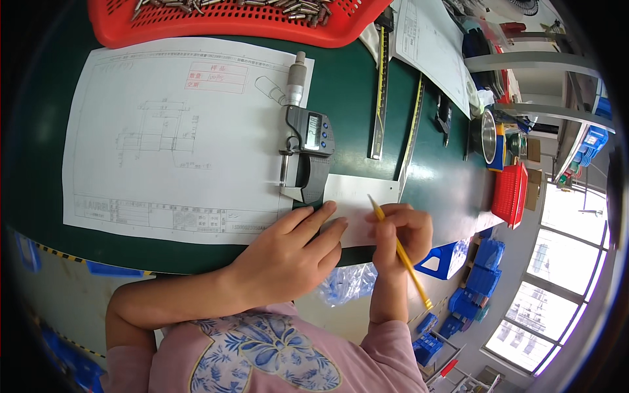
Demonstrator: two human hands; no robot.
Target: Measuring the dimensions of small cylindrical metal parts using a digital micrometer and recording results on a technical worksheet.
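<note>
A digital micrometer [308, 134] overlaps the right edge of a technical drawing [160, 128]. Just below it, the left hand [288, 259] lies spread, fingertips near its frame. To its lower right, the right hand [403, 236] pinches a yellow pencil [407, 264], pointed tip over a white card [357, 190]. Above it sits a red perforated basket [229, 29] of metal pins [304, 11].

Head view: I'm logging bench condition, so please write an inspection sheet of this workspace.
Surface: green tabletop, partly covered by a printed drawing.
Job's things: yellow pencil, white slip, digital micrometer partly on the drawing.
Clutter: red basket holding small metal parts; two long graduated scales.
Hands: left hand open beside the micrometer; right hand grips the pencil, its tip over the slip.
Cables: nothing seen.
Surroundings: blue bins, window.
</note>
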